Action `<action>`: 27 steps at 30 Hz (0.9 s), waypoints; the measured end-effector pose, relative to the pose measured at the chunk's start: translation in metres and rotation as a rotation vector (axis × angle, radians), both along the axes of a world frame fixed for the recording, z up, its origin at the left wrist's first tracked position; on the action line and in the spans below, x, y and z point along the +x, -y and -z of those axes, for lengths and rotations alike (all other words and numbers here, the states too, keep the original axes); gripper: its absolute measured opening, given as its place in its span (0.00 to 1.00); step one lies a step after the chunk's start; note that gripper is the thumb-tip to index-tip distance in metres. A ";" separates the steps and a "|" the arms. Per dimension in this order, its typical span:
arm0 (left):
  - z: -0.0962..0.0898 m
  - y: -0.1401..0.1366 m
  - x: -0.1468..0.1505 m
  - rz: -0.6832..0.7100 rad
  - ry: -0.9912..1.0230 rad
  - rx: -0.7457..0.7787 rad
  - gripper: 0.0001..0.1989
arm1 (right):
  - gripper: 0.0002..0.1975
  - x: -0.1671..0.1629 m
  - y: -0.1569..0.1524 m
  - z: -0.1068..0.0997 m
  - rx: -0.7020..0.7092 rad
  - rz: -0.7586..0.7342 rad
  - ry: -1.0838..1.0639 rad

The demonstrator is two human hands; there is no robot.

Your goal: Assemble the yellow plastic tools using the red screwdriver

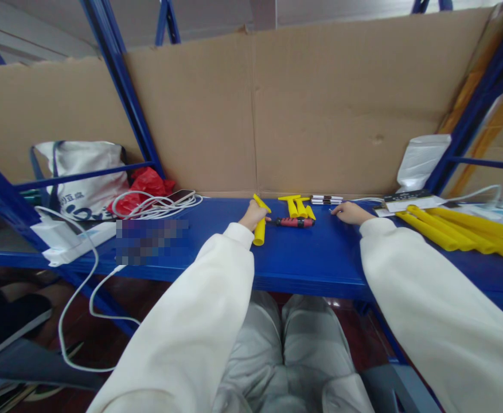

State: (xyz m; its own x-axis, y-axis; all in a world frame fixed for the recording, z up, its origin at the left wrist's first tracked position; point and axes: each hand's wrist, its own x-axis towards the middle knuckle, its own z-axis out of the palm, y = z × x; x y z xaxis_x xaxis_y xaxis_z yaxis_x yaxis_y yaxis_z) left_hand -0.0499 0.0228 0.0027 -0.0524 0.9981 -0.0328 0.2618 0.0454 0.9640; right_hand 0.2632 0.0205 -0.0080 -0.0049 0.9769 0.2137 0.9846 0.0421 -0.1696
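Observation:
My left hand (253,215) is wrapped around a yellow T-shaped handle (258,235), whose crossbar points up and away from me. Just right of it, a red-and-black screwdriver (295,222) lies on the blue shelf top, its shaft toward my left hand. Behind the screwdriver are several smaller yellow T-shaped pieces (296,207). My right hand (349,213) rests low over the shelf with its fingers pinched together; something tiny may be at the fingertips, too small to name. Close behind that hand sit several white-and-black sticks (326,199).
Long yellow tubes (457,229) lie at the right beside a printed card (410,202) and a white pouch (423,160). To the left are a coiled white cable (148,206), a red bag (148,182), a white tote (88,172) and a power strip (83,241). Cardboard (320,109) walls the back.

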 end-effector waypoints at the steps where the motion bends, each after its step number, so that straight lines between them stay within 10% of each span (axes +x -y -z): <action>1: 0.001 -0.001 0.000 -0.007 -0.014 0.005 0.25 | 0.23 0.000 0.000 0.000 0.013 -0.002 -0.012; 9: 0.004 -0.003 0.000 -0.048 -0.137 0.057 0.25 | 0.15 -0.007 0.009 -0.009 0.234 -0.120 -0.181; 27: 0.005 -0.002 0.002 -0.039 -0.068 0.073 0.24 | 0.28 -0.061 0.029 -0.004 -0.088 -0.451 -0.169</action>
State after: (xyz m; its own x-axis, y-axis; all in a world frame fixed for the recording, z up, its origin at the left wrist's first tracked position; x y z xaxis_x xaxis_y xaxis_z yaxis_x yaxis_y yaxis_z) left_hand -0.0482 0.0246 -0.0028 -0.0905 0.9949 0.0452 0.3257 -0.0133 0.9454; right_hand 0.2023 -0.0080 -0.0040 -0.4043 0.8998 0.1643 0.8300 0.4363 -0.3473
